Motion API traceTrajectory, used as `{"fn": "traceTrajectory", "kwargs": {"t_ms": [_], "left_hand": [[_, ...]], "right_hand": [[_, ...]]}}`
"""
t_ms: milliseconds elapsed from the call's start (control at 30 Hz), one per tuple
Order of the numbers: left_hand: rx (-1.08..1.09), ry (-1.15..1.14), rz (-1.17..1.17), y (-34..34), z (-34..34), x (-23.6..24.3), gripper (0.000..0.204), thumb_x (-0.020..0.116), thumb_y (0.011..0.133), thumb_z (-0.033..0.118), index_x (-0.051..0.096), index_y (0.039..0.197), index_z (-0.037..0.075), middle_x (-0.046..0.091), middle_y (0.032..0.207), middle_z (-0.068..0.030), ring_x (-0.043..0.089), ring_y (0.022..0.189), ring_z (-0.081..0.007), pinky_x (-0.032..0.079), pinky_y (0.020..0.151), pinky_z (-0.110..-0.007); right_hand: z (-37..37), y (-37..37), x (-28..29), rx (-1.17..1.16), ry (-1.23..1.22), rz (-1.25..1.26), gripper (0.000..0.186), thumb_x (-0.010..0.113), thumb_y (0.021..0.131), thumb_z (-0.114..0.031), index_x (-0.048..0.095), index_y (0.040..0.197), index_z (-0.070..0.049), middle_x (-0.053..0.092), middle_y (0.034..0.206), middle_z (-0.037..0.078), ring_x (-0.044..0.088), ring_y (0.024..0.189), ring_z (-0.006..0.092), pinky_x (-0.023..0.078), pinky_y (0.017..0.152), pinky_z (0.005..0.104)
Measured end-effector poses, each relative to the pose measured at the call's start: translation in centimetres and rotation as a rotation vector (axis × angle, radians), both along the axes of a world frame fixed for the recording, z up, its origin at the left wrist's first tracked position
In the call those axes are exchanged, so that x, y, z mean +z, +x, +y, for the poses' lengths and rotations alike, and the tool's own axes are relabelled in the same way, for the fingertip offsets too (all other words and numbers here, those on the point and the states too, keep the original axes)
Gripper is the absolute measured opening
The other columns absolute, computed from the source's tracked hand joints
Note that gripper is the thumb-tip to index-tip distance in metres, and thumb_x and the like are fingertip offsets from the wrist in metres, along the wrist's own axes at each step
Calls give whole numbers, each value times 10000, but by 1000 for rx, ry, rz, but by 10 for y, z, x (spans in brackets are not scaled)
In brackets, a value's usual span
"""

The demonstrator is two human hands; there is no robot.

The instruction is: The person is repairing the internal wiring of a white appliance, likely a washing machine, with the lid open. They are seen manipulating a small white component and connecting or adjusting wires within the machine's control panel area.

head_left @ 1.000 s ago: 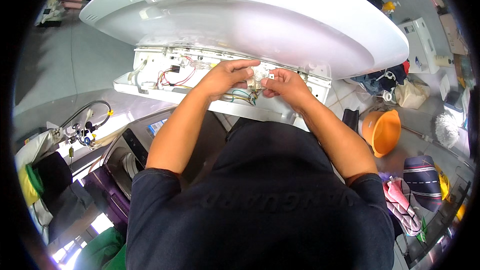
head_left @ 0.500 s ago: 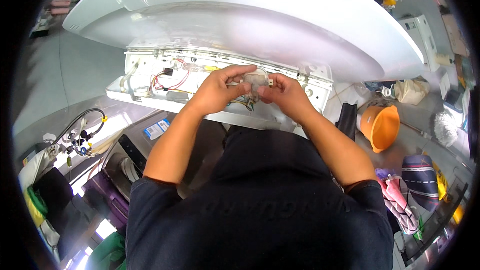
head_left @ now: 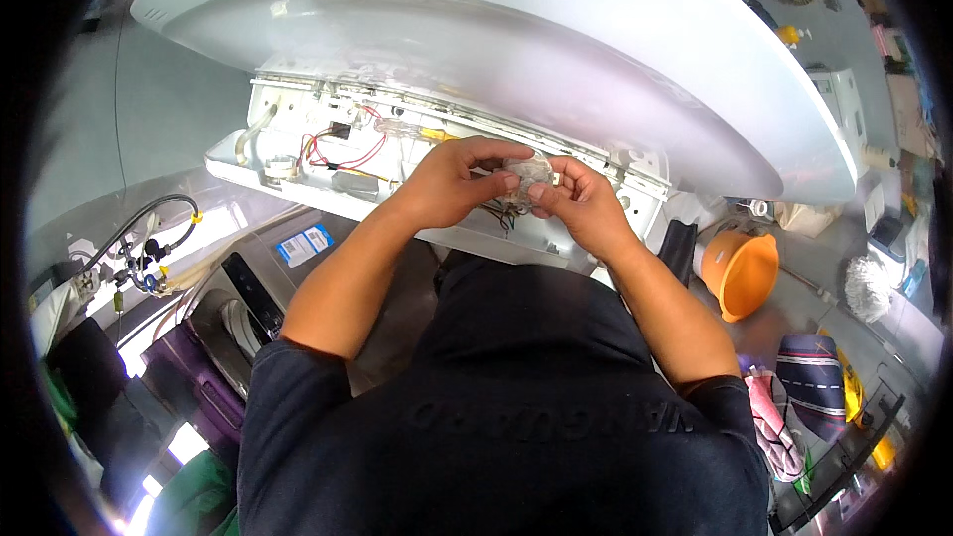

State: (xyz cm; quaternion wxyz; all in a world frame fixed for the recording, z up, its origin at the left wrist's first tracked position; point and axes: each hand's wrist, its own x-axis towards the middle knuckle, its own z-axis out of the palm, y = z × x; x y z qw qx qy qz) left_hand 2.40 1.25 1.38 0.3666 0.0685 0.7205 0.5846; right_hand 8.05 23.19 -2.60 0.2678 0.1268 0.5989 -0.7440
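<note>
Bright, whitish light fills the middle of the view, and blown-out patches point(head_left: 189, 443) flare at 8 o'clock. The glossy white panel point(head_left: 516, 35) toward 12 throws back pale glare, with streaky reflections near 11 and a soft lilac-grey shade along its lower band. The dark shirt point(head_left: 496, 387) at 6 o'clock swallows most detail; the small pale part point(head_left: 526, 175) near centre looks soft. Fisheye distortion bends straight edges, smearing toward a black rim point(head_left: 15, 238).

shirt point(head_left: 506, 377): black | sleeves point(head_left: 290, 387): short, loose | lettering point(head_left: 551, 425): raised, dark | forearms point(head_left: 342, 288): bare
</note>
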Motion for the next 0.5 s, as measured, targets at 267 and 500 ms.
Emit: {"fn": "traceTrajectory", "kwargs": {"t_ms": [267,500], "left_hand": [[-11,-33,29,-1,1,-7,344,677,940,100,672,1281,61,721,1060,-59,636,938,-117,521,858,-296],[-29,-29,46,-3,4,-8,332,663,941,84,675,1271,51,697,998,-26,600,872,-91,503,811,-267]], "right_hand": [[2,-5,-1,46,37,-23,355,739,929,-190,621,1195,13,682,804,39,648,723,98,506,672,238],[3,-7,-5,50,86,-55,360,757,916,-240,648,1142,19,663,782,27,650,691,102,504,648,235]]}}
